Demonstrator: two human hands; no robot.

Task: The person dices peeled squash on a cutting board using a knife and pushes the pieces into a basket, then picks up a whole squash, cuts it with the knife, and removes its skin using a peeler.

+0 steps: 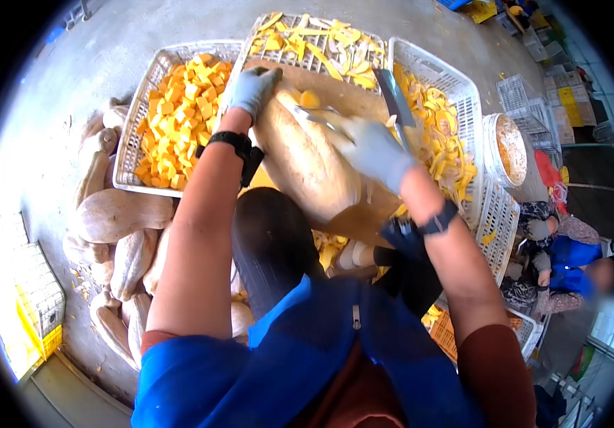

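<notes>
A long pale-tan pumpkin [303, 160] lies slanted on a brown cutting board [353, 93] in front of my knees. My left hand [256, 91], in a grey glove, grips its far end. Held in my gloved right hand [377, 151], which is smeared by motion, is a metal peeler [314, 114] over the upper part of the pumpkin. Orange flesh [310, 99] shows near the far end. A wide-bladed knife [395, 100] rests at the board's right side, its handle partly hidden by my right hand.
A white crate [125, 153] of orange pumpkin cubes stands left. Peelings lie on an upturned crate [257, 34] behind the board and in another crate [474, 107] at right, beside a white bucket [491, 146]. Whole pumpkins [123, 214] are piled left. A co-worker [574, 257] sits far right.
</notes>
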